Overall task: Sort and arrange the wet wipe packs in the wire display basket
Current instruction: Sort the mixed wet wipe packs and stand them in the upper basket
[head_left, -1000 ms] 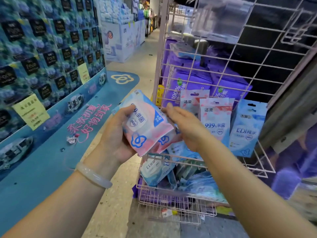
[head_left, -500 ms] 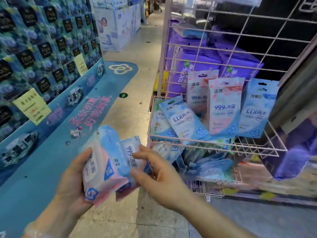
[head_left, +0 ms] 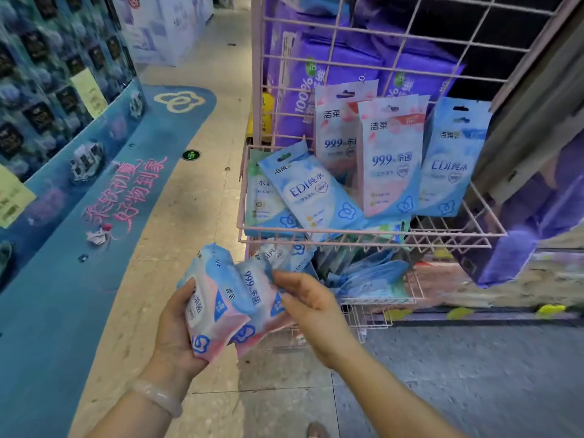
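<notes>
Both hands grip pink-and-blue wipe packs below the pink wire basket, left hand clasping one pack, right hand pinching another, while upright packs line the basket's back, leaving its front right bare.

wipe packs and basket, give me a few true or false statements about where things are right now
1. The left hand holds a pink and blue pack. True.
2. The right hand is inside the top basket. False: it is below and in front of it, touching a second pack.
3. A blue EDI pack lies tilted in the top basket. True.
4. Every pack in the top basket stands upright. False: only those at the back do.
5. A bracelet is on the right wrist. False: it is on the left.
</notes>
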A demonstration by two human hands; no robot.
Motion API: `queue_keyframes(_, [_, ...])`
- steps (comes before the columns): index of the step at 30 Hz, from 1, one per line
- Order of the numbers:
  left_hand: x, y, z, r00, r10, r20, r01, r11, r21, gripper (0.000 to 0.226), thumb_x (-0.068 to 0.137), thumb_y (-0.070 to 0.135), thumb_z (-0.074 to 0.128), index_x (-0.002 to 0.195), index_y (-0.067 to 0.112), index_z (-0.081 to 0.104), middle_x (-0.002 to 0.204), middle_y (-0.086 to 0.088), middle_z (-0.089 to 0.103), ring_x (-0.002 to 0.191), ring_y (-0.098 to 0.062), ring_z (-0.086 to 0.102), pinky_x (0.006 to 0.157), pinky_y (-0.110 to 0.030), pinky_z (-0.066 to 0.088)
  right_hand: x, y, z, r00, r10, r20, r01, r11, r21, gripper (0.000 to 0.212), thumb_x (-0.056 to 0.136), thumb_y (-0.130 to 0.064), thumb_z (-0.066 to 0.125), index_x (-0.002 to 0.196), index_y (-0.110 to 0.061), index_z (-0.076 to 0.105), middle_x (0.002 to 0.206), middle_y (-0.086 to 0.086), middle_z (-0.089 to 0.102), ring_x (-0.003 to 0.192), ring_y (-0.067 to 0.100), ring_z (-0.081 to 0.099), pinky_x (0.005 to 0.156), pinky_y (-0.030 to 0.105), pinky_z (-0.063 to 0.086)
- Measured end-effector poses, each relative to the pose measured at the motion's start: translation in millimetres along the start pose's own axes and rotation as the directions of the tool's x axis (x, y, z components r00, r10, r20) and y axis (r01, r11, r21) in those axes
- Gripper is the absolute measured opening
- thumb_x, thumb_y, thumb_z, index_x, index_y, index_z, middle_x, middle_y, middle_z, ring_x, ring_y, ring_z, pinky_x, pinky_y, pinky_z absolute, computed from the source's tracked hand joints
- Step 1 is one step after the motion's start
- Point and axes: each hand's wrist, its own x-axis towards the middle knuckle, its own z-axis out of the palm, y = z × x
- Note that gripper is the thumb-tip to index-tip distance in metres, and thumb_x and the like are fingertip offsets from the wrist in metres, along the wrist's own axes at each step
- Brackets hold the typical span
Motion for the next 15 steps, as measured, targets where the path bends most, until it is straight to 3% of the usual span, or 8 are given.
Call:
queue_keyframes(3, [14.4,-0.7,-27.3,0.995,-0.052,-0.085,0.039,0.988,-0.152,0.058,0.084,0.049,0.042,0.135,0.023,0.047,0.121,-0.007,0.066,0.108,-0.028,0.064,0.087,-0.048,0.053,10.5,2.7,-5.2,0.999,-0.014,-0.031,0.015,0.999,0.03,0.029,0.087,0.005,0.052,0.102,-0.02,0.057,0.105,-0.009,0.061,0.092,-0.002,0.062,0.082,0.015,0.051])
queue_keyframes(6, [19.3,-5.0,-36.6,0.99,0.0,-0.14,-0.019,0.991,-0.134,0.053,0.081,0.048,0.049,0.128,0.025,0.056,0.121,-0.003,0.066,0.106,-0.025,0.065,0.085,-0.047,0.054,31.7,10.0,-15.5,0.961,-0.034,-0.273,0.024,0.999,-0.04,0.025,0.084,0.001,0.058,0.101,-0.018,0.054,0.107,-0.003,0.063,0.101,0.01,0.057,0.093,0.027,0.046])
queue_keyframes(9, [22.5,-5.6,-30.7,0.987,-0.012,-0.159,-0.004,0.995,-0.101,0.048,0.074,0.041,0.058,0.117,0.021,0.064,0.113,-0.006,0.07,0.101,-0.027,0.068,0.076,-0.046,0.057,65.6,13.7,-24.2,0.913,0.027,-0.407,-0.059,0.996,-0.067,0.024,0.084,-0.003,0.06,0.108,-0.004,0.054,0.119,0.016,0.063,0.104,0.022,0.06,0.079,0.024,0.05])
queue_keyframes(11, [25.7,-6.8,-28.7,0.987,-0.037,-0.157,0.019,0.993,-0.116,0.048,0.072,0.04,0.058,0.115,0.019,0.064,0.11,-0.008,0.071,0.098,-0.028,0.069,0.074,-0.047,0.057,88.1,14.2,-28.2,0.898,0.058,-0.435,-0.087,0.995,-0.046,0.016,0.093,-0.008,0.046,0.106,-0.009,0.056,0.126,0.01,0.057,0.113,0.024,0.054,0.071,0.023,0.052])
queue_keyframes(14, [24.5,-13.0,-28.8,0.985,-0.065,-0.159,0.047,0.992,-0.114,0.046,0.072,0.04,0.057,0.111,0.017,0.067,0.107,-0.009,0.072,0.095,-0.028,0.07,0.077,-0.049,0.057,109.0,11.8,-26.8,0.842,0.195,-0.502,0.045,0.904,0.425,0.03,0.097,-0.027,0.028,0.098,-0.015,0.056,0.126,0.006,0.05,0.121,0.028,0.046,0.06,0.041,0.057])
queue_keyframes(15, [22.9,-15.2,-31.6,0.984,-0.062,-0.167,0.042,0.992,-0.12,0.046,0.071,0.04,0.057,0.11,0.017,0.067,0.105,-0.01,0.073,0.093,-0.028,0.07,0.077,-0.048,0.057,113.6,11.3,-22.9,0.837,0.204,-0.508,0.049,0.897,0.44,0.035,0.096,-0.034,0.027,0.107,-0.017,0.055,0.132,0.006,0.047,0.128,0.03,0.04,0.06,0.044,0.056])
